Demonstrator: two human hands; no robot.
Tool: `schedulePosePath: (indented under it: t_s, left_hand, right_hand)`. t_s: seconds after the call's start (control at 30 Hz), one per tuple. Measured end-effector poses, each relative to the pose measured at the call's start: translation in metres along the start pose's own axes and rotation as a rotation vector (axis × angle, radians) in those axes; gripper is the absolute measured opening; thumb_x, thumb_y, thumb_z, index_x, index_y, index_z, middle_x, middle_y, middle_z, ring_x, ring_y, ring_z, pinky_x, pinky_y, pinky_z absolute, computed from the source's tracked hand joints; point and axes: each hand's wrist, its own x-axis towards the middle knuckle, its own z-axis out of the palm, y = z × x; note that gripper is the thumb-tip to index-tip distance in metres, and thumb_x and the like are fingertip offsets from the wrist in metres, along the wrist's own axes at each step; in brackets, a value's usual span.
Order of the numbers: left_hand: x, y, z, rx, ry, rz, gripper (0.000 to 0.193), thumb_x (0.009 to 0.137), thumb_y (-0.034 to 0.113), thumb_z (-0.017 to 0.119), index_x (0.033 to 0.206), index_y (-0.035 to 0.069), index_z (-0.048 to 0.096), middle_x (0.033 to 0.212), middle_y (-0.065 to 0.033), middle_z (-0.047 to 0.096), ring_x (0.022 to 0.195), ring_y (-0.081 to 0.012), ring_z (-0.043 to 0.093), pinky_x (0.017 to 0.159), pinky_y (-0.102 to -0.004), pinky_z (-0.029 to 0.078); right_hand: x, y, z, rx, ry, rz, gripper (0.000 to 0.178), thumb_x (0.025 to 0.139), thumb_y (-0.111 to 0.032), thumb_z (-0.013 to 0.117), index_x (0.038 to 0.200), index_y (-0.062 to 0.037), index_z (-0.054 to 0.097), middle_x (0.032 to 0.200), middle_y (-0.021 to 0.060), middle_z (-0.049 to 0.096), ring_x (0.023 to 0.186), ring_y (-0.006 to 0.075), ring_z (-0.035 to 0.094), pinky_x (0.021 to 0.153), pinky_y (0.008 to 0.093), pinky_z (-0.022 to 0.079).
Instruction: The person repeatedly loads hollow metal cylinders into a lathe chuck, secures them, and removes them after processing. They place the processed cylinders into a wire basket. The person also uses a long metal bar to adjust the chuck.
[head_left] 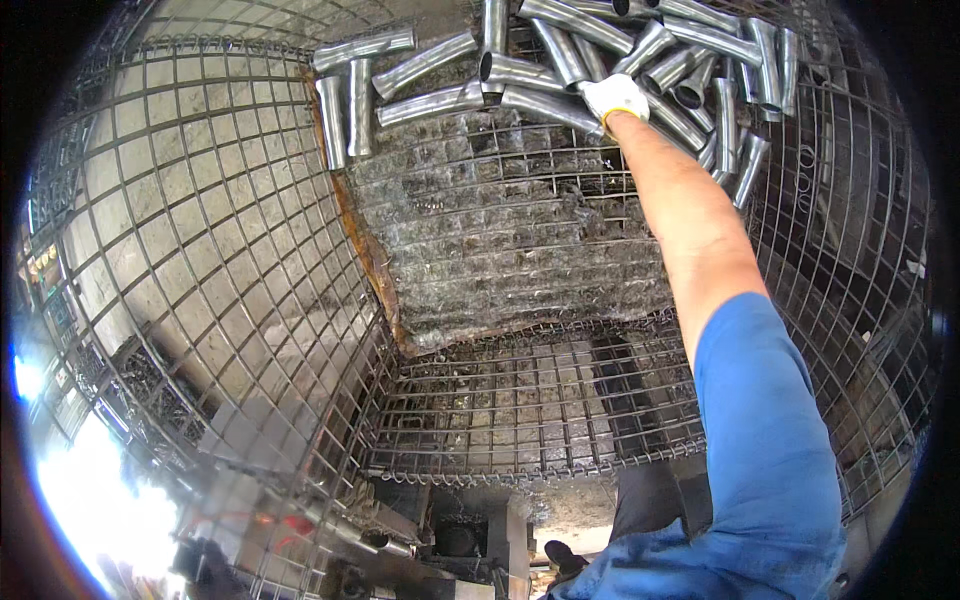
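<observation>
My right arm, in a blue sleeve, reaches far into a wire mesh basket [545,455]. My right hand [615,96], in a white glove with a yellow cuff edge, lies on a pile of shiny metal tubes at the far side. Its fingers point away and are hidden, so their grip does not show. Close by on its left is a metal tube [552,108] lying aslant; another tube [676,122] runs down to the right beside the wrist. Several tubes have a wider, flared end. My left hand is out of the picture.
Loose tubes lie at the far left, one of them a tube [360,108] standing lengthwise near the mesh side wall [215,215]. A worn, dirty mat [500,240] with a rusty left edge covers the basket's bottom. Dark machine parts [460,540] stand below the near rim.
</observation>
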Motion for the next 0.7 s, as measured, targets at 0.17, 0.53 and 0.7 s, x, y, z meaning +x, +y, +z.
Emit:
schedulePosePath:
  t_s: [0.17,0.53,0.7]
  left_hand:
    - [-0.014,0.017,0.002,1.026,-0.057,0.279,0.044,0.105,0.04,0.065,0.132,0.006,0.071,0.116,-0.0158,0.078,0.096,-0.0313,0.076,0.079,-0.0391,0.062]
    - [-0.009,0.072,0.037,0.068,0.088,0.146,0.024,0.095,0.017,0.079,0.114,0.003,0.072,0.095,-0.0025,0.071,0.084,-0.0145,0.063,0.077,-0.0321,0.051]
    - [-0.025,0.107,0.033,0.092,0.085,0.061,0.059,0.091,0.04,0.08,0.137,0.007,0.065,0.12,-0.0152,0.078,0.109,-0.0354,0.074,0.097,-0.0441,0.056]
  right_hand:
    - [0.018,-0.009,0.014,0.09,-0.146,-0.101,0.072,0.086,-0.064,0.071,0.12,-0.0016,0.077,0.126,0.0248,0.073,0.119,0.0387,0.071,0.102,0.0434,0.055]
    - [-0.193,0.092,-0.072,1.459,-0.849,0.308,0.025,0.111,-0.032,0.051,0.115,-0.0083,0.059,0.091,0.0074,0.069,0.07,0.0201,0.069,0.056,0.0369,0.06]
    - [-0.376,0.196,-0.144,1.334,-1.097,0.121,0.044,0.108,-0.04,0.054,0.131,-0.0025,0.06,0.1,0.0092,0.073,0.088,0.0195,0.073,0.073,0.0387,0.062]
